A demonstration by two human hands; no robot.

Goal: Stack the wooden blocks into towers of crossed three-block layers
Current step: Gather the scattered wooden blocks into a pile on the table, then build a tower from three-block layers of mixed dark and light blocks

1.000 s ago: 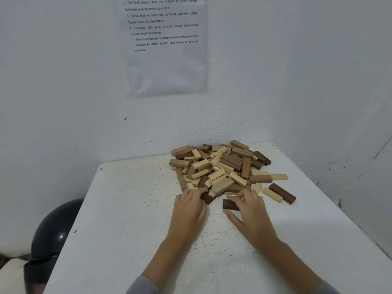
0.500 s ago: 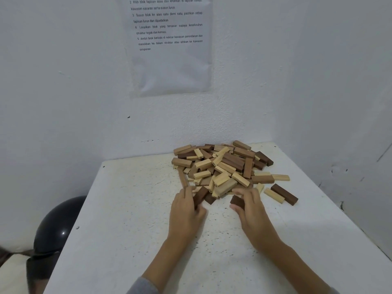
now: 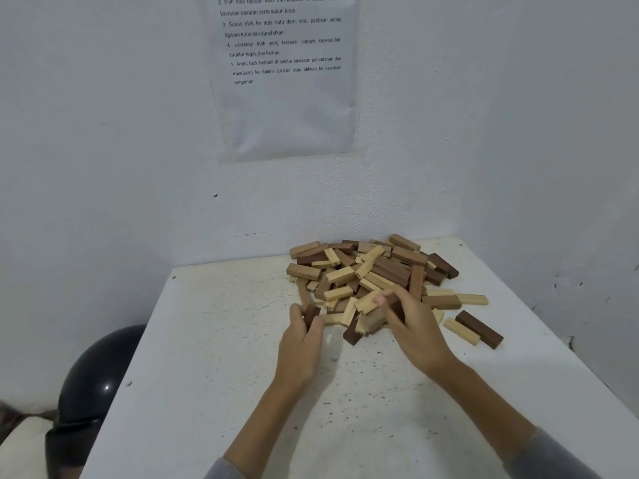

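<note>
A loose heap of wooden blocks [image 3: 373, 271], light, mid-brown and dark, lies at the back of the white table [image 3: 214, 375]. My left hand [image 3: 301, 344] grips a dark brown block [image 3: 311, 314] at the heap's front left edge. My right hand [image 3: 411, 326] is raised over the heap's front, fingers curled round another dark block [image 3: 394, 302] that is mostly hidden. A dark block [image 3: 352, 335] lies between the hands. No tower stands on the table.
A light block [image 3: 461, 331] and a dark block [image 3: 479, 329] lie apart at the right of the heap. White walls close in behind and on the right. A printed sheet [image 3: 287, 77] hangs on the back wall. A black helmet [image 3: 93, 382] sits left of the table.
Both hands have lifted off the table, each taking a dark block from the front of the heap. The right hand has moved up and back over the heap.
</note>
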